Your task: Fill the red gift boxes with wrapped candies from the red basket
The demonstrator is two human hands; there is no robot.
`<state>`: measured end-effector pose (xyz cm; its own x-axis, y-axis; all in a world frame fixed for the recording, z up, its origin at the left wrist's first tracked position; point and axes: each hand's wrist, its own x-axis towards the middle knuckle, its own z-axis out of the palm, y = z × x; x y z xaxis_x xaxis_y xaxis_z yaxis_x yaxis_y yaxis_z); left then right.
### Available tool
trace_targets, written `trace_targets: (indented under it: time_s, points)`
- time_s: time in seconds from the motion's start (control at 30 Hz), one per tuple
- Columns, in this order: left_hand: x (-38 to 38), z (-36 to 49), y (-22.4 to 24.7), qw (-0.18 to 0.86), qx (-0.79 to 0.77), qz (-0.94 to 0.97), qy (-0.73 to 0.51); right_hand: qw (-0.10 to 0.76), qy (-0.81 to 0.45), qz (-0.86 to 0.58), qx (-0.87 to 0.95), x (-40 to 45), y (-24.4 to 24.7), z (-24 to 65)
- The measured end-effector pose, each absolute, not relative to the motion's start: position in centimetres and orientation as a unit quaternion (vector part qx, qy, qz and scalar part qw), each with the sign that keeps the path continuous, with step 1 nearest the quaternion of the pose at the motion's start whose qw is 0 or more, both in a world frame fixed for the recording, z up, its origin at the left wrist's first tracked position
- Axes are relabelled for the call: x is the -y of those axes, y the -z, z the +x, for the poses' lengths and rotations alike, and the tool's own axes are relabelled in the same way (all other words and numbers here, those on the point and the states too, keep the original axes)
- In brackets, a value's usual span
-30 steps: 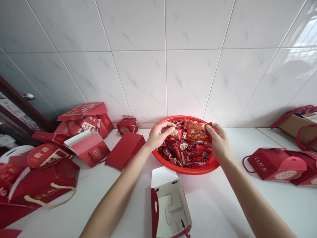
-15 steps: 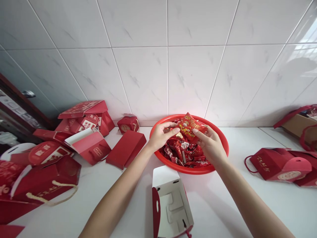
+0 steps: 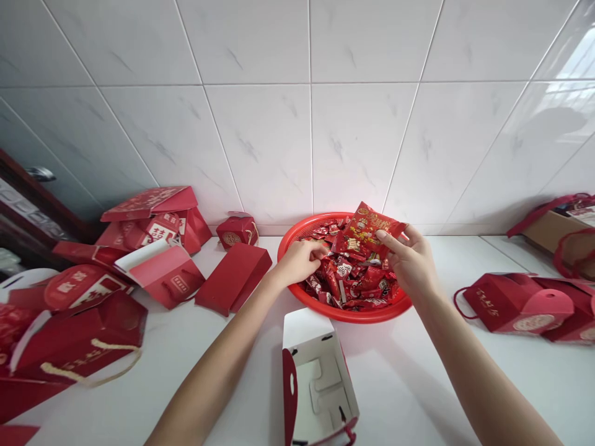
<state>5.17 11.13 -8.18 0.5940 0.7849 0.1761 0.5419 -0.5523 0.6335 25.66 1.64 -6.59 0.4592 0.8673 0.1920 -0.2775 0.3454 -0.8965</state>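
My right hand (image 3: 413, 257) grips a red snack packet (image 3: 365, 228) with gold print by its right end, thumb on top. The packet is tilted above a red plastic basket (image 3: 357, 316) heaped with small red-wrapped candies (image 3: 367, 282). At the basket's left side, my left hand (image 3: 300, 263) reaches over the rim with its fingers curled down at the candies. Whatever lies between those fingertips is hidden. In front of the basket stands an open red box (image 3: 320, 402), white inside, its lid flap folded back and nothing in it.
A flat red box (image 3: 235, 279) and a small red box (image 3: 237, 230) lie left of the basket. Several red gift boxes (image 3: 93, 328) are piled farther left. Red handled boxes (image 3: 515, 303) and a brown carton (image 3: 548, 232) stand at right. A tiled wall (image 3: 260, 148) rises behind.
My left hand has let go of the packet and moved down to the candies. My right hand has carried the packet slightly right. The view has shifted a little.
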Motion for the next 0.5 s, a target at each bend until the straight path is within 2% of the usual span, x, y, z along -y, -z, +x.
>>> trace_targets:
  time_s: [0.07, 0.23, 0.5]
  points:
    - [-10.89, 5.17, 8.16, 0.223, -0.406, 0.868, -0.177, 0.748, -0.394, -0.414, 0.338, -1.8, 6.61, 25.72]
    - [-10.62, 5.34, 8.02, 0.224, -0.414, 0.864, -0.179, 0.754, -0.417, -0.414, 0.293, -2.06, 6.64, 25.8]
    - [-11.2, 5.09, 7.95, 0.331, -0.414, 0.799, -0.286, 0.773, -0.416, -0.389, 0.28, -2.41, 7.02, 26.01]
